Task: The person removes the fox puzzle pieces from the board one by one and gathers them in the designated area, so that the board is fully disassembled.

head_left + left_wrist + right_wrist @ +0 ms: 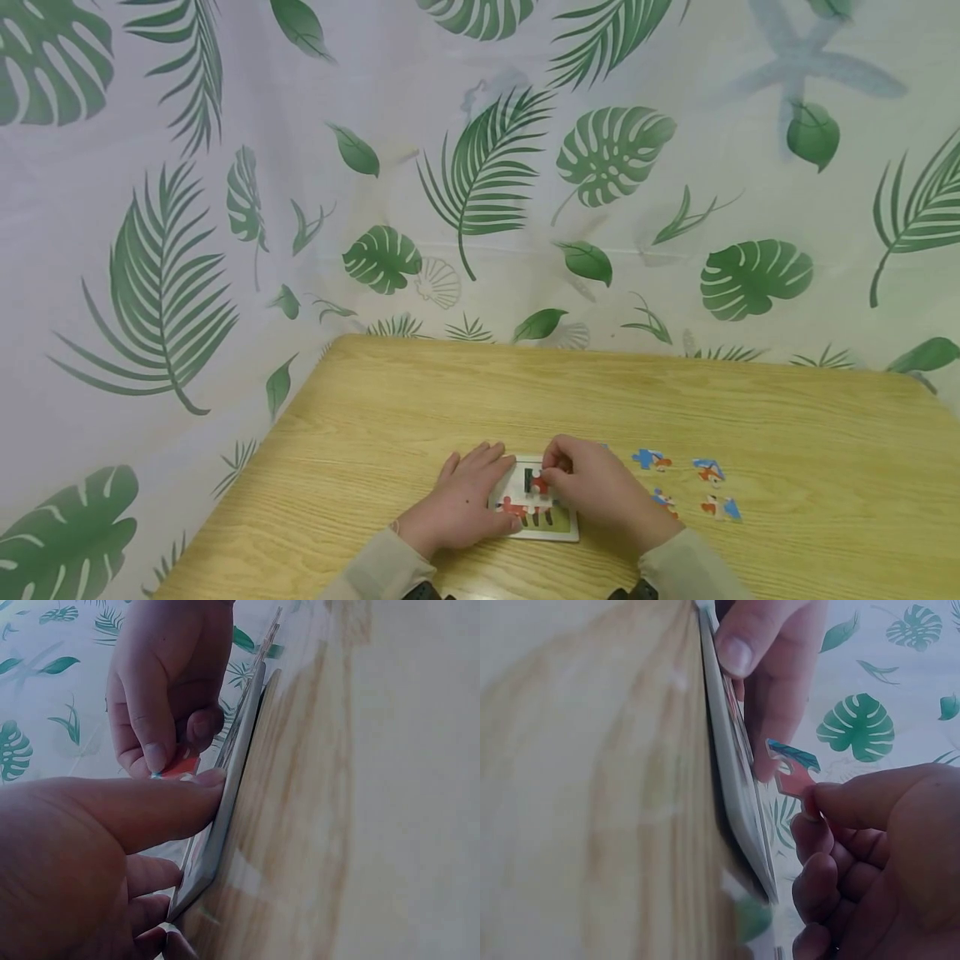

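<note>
A puzzle tray (551,537) with a pale raised rim lies on the table. Placed pieces (557,520) with red and green print fill its near part. My left hand (467,502) rests along the tray's left side, fingers extended, with the thumb over the near edge. Between thumb and index finger, my right hand (600,482) pinches a puzzle piece (796,778), red with a dark blue-green strip at one end. That piece is held just above the tray's bare far part, tilted in the right wrist view. The right fingertips cover part of it.
Several loose puzzle pieces (708,471) with blue, white and orange print lie on the wooden table (375,417) to the right of the tray. Behind and to the left hangs a white curtain (510,308) printed with green leaves.
</note>
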`<state>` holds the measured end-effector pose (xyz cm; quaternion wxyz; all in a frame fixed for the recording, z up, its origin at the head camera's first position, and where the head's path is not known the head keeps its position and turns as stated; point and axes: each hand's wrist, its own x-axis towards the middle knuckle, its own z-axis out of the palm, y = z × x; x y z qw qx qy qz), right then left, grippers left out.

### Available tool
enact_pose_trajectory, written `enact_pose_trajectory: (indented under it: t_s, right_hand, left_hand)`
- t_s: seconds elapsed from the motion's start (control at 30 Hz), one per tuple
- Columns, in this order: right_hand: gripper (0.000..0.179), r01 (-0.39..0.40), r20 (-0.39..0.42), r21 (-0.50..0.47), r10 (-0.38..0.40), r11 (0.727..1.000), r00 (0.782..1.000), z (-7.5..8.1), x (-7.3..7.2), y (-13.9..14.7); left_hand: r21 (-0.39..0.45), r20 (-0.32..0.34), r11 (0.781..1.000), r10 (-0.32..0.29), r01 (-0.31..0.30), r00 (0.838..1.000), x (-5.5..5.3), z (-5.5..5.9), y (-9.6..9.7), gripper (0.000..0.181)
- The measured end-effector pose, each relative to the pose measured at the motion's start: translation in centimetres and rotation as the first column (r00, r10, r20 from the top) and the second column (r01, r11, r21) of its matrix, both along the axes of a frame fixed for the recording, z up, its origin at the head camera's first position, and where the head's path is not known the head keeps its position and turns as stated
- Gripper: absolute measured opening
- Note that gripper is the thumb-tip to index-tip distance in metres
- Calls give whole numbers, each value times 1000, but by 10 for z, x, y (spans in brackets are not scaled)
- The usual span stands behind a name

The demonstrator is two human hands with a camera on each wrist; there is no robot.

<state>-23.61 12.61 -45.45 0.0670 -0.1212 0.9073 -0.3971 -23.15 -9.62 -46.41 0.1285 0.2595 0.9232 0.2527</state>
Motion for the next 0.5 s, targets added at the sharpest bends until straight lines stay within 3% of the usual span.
enact_pose_trajectory:
  t_s: [0.5]
  right_hand:
    - [11, 18, 20, 12, -18, 1000, 1000, 0, 0, 9]
  left_hand:
    - [1, -15, 1000, -4, 4, 1000, -1, -1, 0, 79]
